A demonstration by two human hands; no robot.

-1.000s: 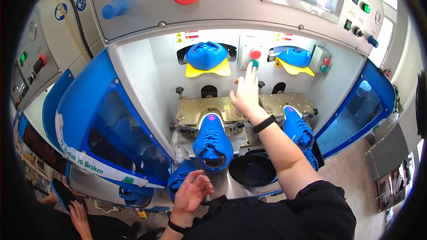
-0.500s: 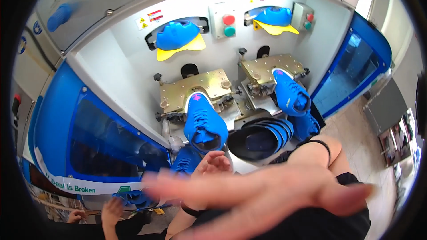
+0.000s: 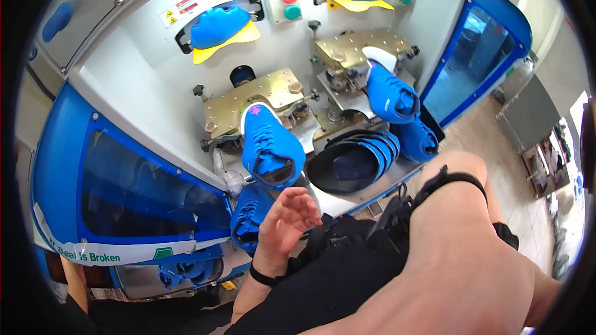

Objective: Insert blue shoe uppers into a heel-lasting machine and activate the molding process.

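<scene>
My left hand (image 3: pixel 287 223), palm up with fingers loosely bent and apart, holds nothing. It is just below a blue lace-up shoe upper (image 3: pixel 272 149) whose white-edged, pink-marked end sits at the left metal plate (image 3: pixel 254 102). Beside that hand rests another blue upper (image 3: pixel 249 216). My right arm (image 3: pixel 447 260) fills the lower right, close and large; its fingers do not show. Farther off, a blue upper (image 3: pixel 392 96) hangs at the right metal plate (image 3: pixel 363 46), its white end upward. Another blue upper (image 3: pixel 417 139) lies below it.
Nested dark pieces with blue rims (image 3: pixel 347 164) stand on the machine's ledge. Blue-and-yellow moulds (image 3: pixel 223 31) sit in the back wall, beside a button box (image 3: pixel 284 1). Blue-framed windows (image 3: pixel 149 192) flank the bay. Another person's arm (image 3: pixel 76 282) shows at lower left.
The view has shifted, moving the machine up and left in it. My blurred right hand has left the middle, uncovering my left hand. The other person's hands have moved away at lower left.
</scene>
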